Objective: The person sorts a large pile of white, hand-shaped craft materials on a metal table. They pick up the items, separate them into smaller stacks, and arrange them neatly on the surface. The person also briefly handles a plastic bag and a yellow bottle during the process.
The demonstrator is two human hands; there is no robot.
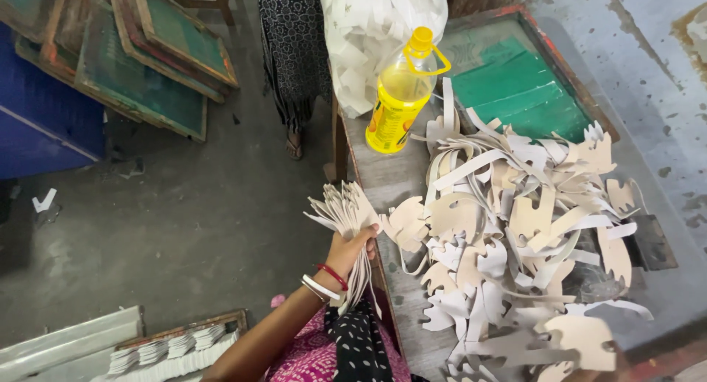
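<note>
**Left hand grips a fanned stack of cut-outs**

The left hand [352, 248], low in the middle of the frame, is closed around a fanned stack of pale cardboard cut-outs [342, 209], held just off the left edge of the grey table [383, 177]. The right hand is out of view. A loose heap of similar cut-outs [515, 235] covers the table to the right. A yellow plastic bottle [401, 95] stands at upper centre.

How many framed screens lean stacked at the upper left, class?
3 can be told apart: a front screen, a top screen lying over it, and a far-left screen cut by the edge. Others may hide between them.
</note>
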